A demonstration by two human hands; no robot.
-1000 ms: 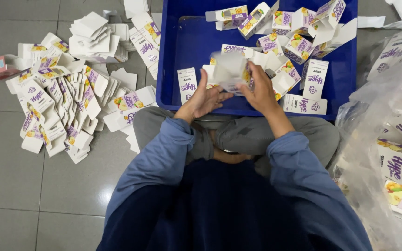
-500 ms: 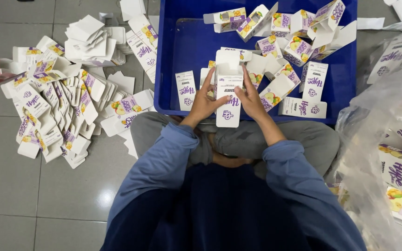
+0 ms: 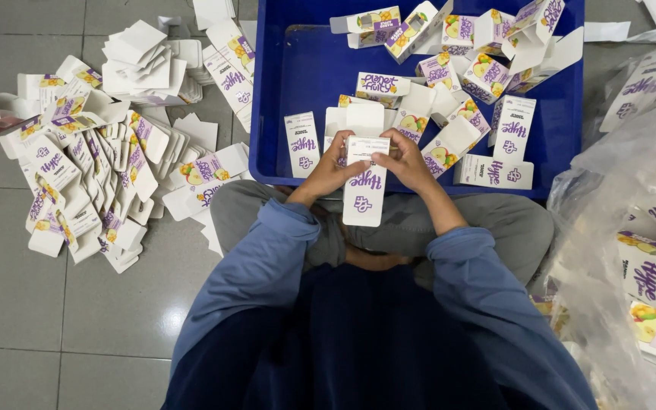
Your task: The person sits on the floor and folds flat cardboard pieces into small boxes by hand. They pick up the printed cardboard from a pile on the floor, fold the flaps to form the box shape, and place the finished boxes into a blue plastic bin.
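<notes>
Both hands, left [image 3: 328, 173] and right [image 3: 408, 161], pinch the carton [image 3: 364, 190] top between fingers; looks light, flimsy card, best held by edges.

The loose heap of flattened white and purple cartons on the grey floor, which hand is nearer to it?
Left. The left hand is on the heap side; the right hand lies farther away.

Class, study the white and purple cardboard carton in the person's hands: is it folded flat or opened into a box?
Flat: white and purple cardboard carton shows one face, no side panel, end flaps spread.
</notes>
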